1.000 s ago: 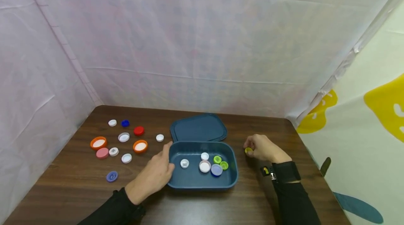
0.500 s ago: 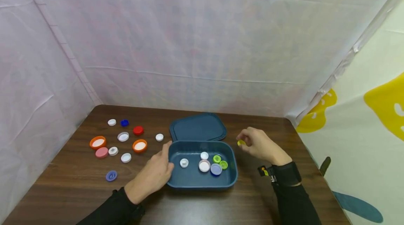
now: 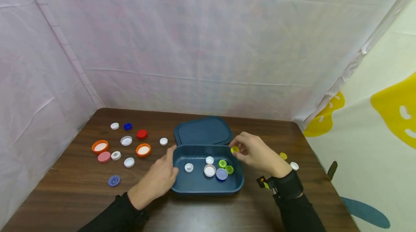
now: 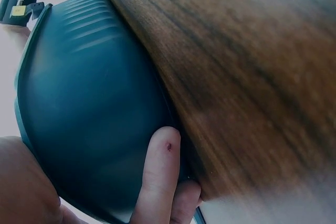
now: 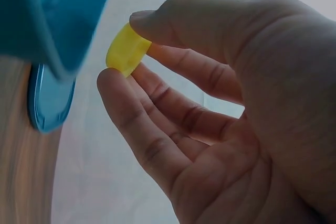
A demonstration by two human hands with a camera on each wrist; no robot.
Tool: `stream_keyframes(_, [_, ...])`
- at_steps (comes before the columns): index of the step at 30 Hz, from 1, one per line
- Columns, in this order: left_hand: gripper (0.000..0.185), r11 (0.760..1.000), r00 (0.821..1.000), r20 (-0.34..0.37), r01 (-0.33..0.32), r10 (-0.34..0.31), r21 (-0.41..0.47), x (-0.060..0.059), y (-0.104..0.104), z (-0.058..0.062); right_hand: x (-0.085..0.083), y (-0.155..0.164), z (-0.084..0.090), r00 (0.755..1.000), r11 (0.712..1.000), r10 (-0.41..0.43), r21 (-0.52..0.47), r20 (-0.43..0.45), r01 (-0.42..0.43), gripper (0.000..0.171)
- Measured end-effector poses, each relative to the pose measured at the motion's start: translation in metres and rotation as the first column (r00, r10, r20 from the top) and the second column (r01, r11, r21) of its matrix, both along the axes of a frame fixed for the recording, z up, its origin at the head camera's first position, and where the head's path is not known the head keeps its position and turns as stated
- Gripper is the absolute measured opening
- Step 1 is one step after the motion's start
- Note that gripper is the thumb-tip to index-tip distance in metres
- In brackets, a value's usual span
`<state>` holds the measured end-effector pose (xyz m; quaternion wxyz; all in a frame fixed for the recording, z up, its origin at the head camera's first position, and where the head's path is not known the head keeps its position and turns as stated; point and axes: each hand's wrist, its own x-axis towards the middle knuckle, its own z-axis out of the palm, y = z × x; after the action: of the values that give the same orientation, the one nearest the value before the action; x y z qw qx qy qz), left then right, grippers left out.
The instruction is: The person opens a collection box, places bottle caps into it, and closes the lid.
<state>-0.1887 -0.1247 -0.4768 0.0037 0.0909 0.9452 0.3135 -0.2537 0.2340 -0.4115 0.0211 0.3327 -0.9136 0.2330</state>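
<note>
Right grip [image 3: 255,152]: thumb and fingertips pinch a small round yellow plastic cap [image 3: 234,149] by its edges, probably because something so small leaves room for nothing more.
Yellow cap: raised off the desk [image 3: 214,214], near the far right corner of the box; we cannot tell whether it is past the rim.
Left grip [image 3: 160,176]: clasps the left end of the dark blue rectangular plastic box [image 3: 195,186], a finger against its outer wall, presumably to keep it from sliding.
Box: upright and open in the middle of the desk, likely within easy reach of both our hands.
Inside: three round white plastic caps [image 3: 189,168], two bright green ones [image 3: 222,163] and a lilac-blue one [image 3: 221,174], bunched mostly toward the right.
Dark blue flat lid [image 3: 203,130]: between the box and the desk's far edge, seemingly put there out of our way.
Toward the desk's right edge: another yellow cap [image 3: 283,156] and a loose white cap [image 3: 294,166].
Toward the far left corner: scattered caps, including red [image 3: 142,134], orange [image 3: 143,150] and pink [image 3: 104,157], spread so we can pick them singly, we judge.
</note>
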Motion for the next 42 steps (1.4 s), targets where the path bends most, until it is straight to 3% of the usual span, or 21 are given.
stream_keyframes(14, [0.07, 1.0, 1.0, -0.003, 0.006, -0.006, 0.004, -0.002, 0.001, -0.002, 0.009, -0.023, -0.005, 0.991, 0.994, 0.092, 0.055, 0.094, -0.097, 0.025])
stream_keyframes(29, [0.07, 1.0, 1.0, -0.025, -0.003, 0.003, -0.005, -0.001, 0.0, 0.001, 0.007, -0.019, -0.002, 0.997, 0.996, 0.072, 0.051, 0.03, -0.073, 0.025])
stream_keyframes(35, [0.069, 1.0, 1.0, -0.021, 0.004, -0.004, 0.015, 0.0, -0.001, -0.003, 0.005, -0.009, -0.001, 0.998, 0.999, 0.039, 0.031, 0.046, -0.041, 0.025])
stream_keyframes(36, [0.069, 1.0, 0.999, -0.042, 0.012, -0.012, 0.003, -0.003, -0.003, -0.01, 0.004, -0.007, -0.001, 0.998, 0.999, 0.035, 0.028, 0.046, -0.036, 0.025])
stream_keyframes(42, [0.069, 1.0, 0.999, -0.035, 0.007, -0.007, 0.001, -0.003, -0.003, -0.01, -0.004, 0.007, -0.002, 0.999, 0.999, -0.027, 0.021, 0.024, 0.026, 0.023])
